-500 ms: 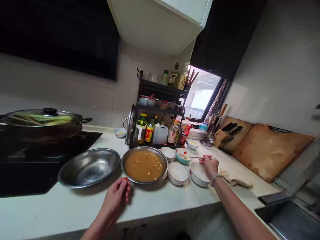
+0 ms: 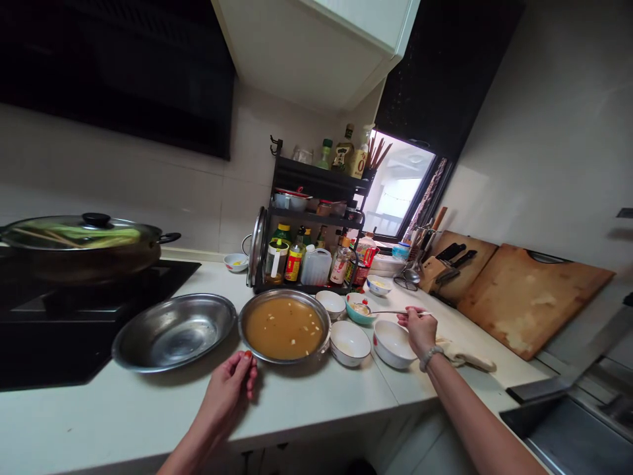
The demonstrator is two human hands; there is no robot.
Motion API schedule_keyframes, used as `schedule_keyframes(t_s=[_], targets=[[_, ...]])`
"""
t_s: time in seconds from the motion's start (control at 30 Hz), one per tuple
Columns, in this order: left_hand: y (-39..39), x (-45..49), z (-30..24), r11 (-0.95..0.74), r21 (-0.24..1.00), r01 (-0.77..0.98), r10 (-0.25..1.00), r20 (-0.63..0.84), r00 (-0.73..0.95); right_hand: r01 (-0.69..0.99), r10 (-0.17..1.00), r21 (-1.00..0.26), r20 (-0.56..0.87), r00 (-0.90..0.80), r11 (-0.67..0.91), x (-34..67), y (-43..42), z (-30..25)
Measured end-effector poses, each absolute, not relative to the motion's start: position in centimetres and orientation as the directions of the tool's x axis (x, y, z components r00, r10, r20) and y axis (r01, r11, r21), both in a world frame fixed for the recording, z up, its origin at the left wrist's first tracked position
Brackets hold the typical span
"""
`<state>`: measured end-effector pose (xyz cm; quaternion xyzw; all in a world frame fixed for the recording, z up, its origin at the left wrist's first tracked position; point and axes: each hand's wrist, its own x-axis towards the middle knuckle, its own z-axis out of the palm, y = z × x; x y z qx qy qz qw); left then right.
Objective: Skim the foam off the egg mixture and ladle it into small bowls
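Note:
My left hand (image 2: pixel 228 389) rests on the white counter (image 2: pixel 123 409), fingertips pinched on the near rim of a steel bowl (image 2: pixel 285 326) filled with brown liquid. My right hand (image 2: pixel 419 328) grips the handle of a metal spoon (image 2: pixel 390 312), whose tip lies in a teal bowl (image 2: pixel 360 309) behind. Directly under that hand stands a white bowl (image 2: pixel 393 344). Another white bowl (image 2: pixel 349 342) sits between it and the steel bowl.
An empty steel basin (image 2: pixel 174 331) lies left of the brown liquid. A lidded wok (image 2: pixel 82 247) sits on the black hob (image 2: pixel 59 330). A spice rack (image 2: pixel 311 224) stands at the back, cutting boards (image 2: pixel 529 297) lean right, a cloth (image 2: pixel 465 355) lies near my wrist, a sink (image 2: pixel 568 429) is at lower right.
My right hand with the spoon has shifted slightly right. The left hand stays on the bowl rim. The view moved a little.

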<state>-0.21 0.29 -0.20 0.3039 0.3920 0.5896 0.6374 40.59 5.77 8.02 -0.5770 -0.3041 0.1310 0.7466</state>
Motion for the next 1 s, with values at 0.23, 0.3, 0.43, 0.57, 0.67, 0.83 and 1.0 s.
schedule_keyframes(t_s=[0.23, 0.3, 0.43, 0.57, 0.67, 0.83, 1.0], targets=[[0.2, -0.1, 0.0, 0.099, 0.859, -0.503, 0.993, -0.119, -0.007, 0.257, 0.547, -0.926, 0.371, 0.75, 0.275, 40.5, 5.0, 8.3], [0.2, -0.1, 0.1, 0.101, 0.859, -0.502, 0.993, -0.121, -0.007, 0.272, 0.548, -0.922, 0.383, 0.743, 0.275, 40.5, 4.8, 8.4], [0.2, 0.0, 0.1, 0.1, 0.859, -0.502, 0.993, -0.122, -0.011, 0.24, 0.539, -0.926, 0.366, 0.759, 0.291, 40.4, 4.9, 8.5], [0.2, -0.1, -0.1, 0.095, 0.859, -0.503, 0.993, -0.115, -0.009, 0.144, 0.533, -0.936, 0.305, 0.79, 0.321, 40.2, 5.3, 8.7], [0.3, -0.1, -0.2, 0.095, 0.859, -0.504, 0.994, -0.113, -0.003, 0.089, 0.534, -0.935, 0.272, 0.8, 0.343, 40.0, 5.3, 9.0], [0.3, -0.1, -0.2, 0.093, 0.858, -0.505, 0.994, -0.109, -0.002, 0.048, 0.56, -0.927, 0.265, 0.785, 0.372, 39.4, 5.0, 10.0], [0.3, -0.1, -0.1, 0.095, 0.862, -0.497, 0.993, -0.114, -0.009, 0.035, 0.603, -0.92, 0.283, 0.746, 0.39, 37.8, 4.6, 10.9]])
